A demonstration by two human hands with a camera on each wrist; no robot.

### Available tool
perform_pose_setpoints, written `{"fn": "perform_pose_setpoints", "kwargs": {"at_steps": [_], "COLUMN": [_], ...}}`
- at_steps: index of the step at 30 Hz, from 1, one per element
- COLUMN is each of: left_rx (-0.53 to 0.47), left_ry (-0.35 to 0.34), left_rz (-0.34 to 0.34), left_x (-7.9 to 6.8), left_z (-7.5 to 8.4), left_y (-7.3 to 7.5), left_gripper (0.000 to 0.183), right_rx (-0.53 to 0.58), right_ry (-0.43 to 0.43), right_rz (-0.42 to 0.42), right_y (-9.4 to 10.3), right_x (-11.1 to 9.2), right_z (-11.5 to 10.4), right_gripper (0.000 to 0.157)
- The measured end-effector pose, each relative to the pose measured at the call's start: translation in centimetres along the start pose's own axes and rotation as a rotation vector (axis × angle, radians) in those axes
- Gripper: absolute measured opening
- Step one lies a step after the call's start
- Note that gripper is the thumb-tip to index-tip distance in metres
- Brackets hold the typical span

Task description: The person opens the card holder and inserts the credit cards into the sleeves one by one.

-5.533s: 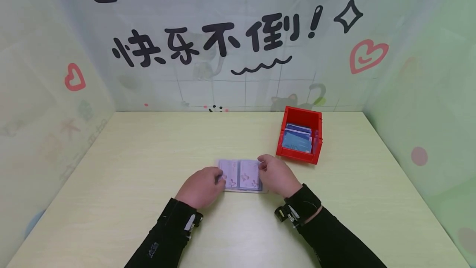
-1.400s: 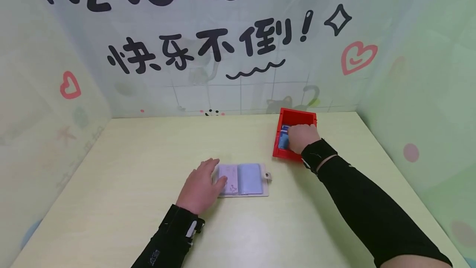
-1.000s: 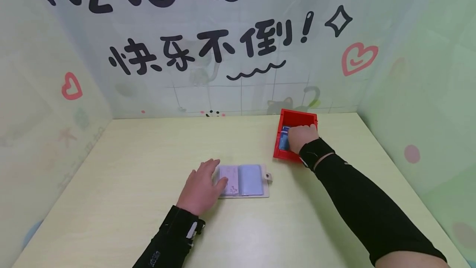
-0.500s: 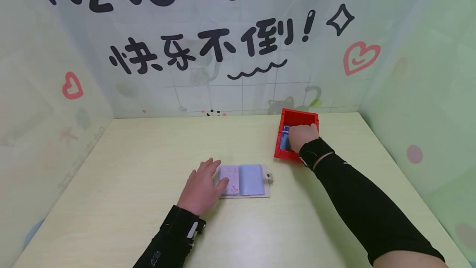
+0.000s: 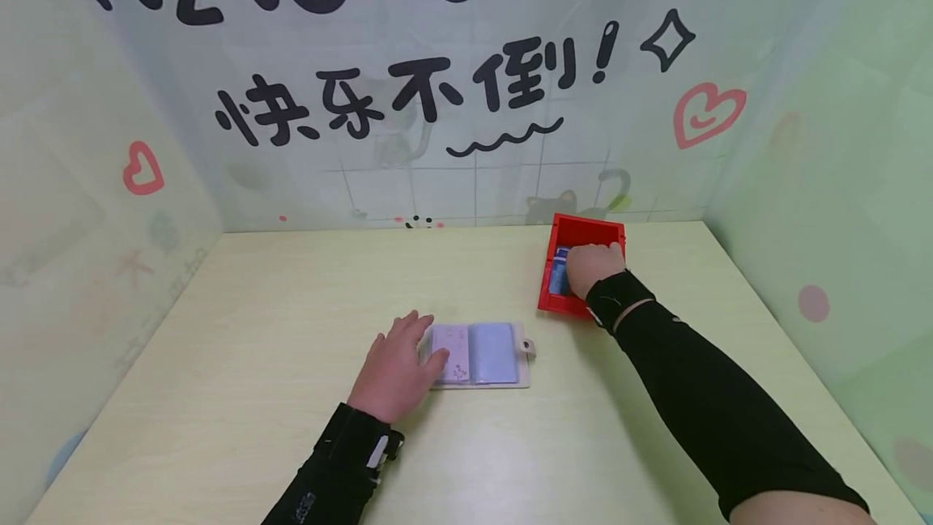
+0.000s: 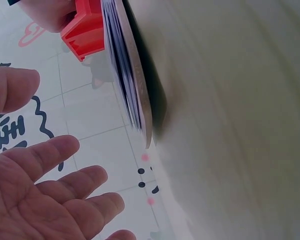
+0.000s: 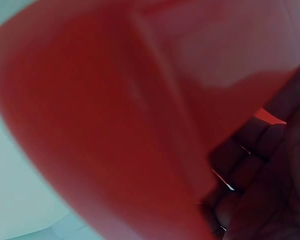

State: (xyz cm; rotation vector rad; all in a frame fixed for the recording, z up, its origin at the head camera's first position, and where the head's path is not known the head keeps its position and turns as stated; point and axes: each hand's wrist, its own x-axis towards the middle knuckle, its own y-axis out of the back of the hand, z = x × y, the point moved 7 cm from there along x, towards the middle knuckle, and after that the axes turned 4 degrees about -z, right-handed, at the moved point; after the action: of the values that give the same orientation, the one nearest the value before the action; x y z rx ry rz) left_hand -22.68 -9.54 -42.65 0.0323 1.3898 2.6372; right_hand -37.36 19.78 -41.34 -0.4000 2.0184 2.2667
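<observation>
On the table lies a small card album (image 5: 493, 355), spread open, with a snap strap on its right side. Its left page carries a pink flowered card (image 5: 453, 353); its right page is plain pale violet. My left hand (image 5: 396, 367) hovers at the album's left edge, fingers spread, thumb over the left page; the left wrist view shows its palm with nothing in it. My right hand (image 5: 594, 270) reaches down into a red box (image 5: 586, 228) of blue cards (image 5: 559, 272). In the right wrist view its fingers (image 7: 247, 170) look bent and dark; whether they pinch a card is hidden.
The red box stands at the back right of the pale wooden table (image 5: 321, 282), near the printed back wall (image 5: 474, 185). Green-tinted walls (image 5: 816, 209) close the sides. Wrist cameras are strapped on both black sleeves.
Several seconds ago both hands were at the album, whose right page showed a flowered card. Since then the right hand has moved into the red box; over the last second it barely moves.
</observation>
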Motion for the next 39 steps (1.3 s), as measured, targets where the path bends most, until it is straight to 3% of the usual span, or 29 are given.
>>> {"fn": "perform_pose_setpoints", "kwargs": {"at_steps": [26, 33, 39], "left_rx": [-0.001, -0.002, -0.015], "left_ry": [0.000, -0.004, -0.003], "left_rz": [0.000, 0.003, 0.003], "left_x": [-0.1, -0.1, -0.1], "left_z": [0.1, 0.1, 0.0], "left_y": [0.0, -0.1, -0.1], "left_gripper": [0.059, 0.059, 0.059], "right_rx": [0.014, -0.017, 0.019], "right_ry": [-0.012, -0.016, -0.026], "right_rz": [-0.013, 0.042, 0.123], "right_y": [-0.4, 0.1, 1.6], "right_x": [0.9, 0.8, -0.3], "right_z": [0.6, 0.6, 1.0], "right_gripper": [0.036, 0.039, 0.028]}}
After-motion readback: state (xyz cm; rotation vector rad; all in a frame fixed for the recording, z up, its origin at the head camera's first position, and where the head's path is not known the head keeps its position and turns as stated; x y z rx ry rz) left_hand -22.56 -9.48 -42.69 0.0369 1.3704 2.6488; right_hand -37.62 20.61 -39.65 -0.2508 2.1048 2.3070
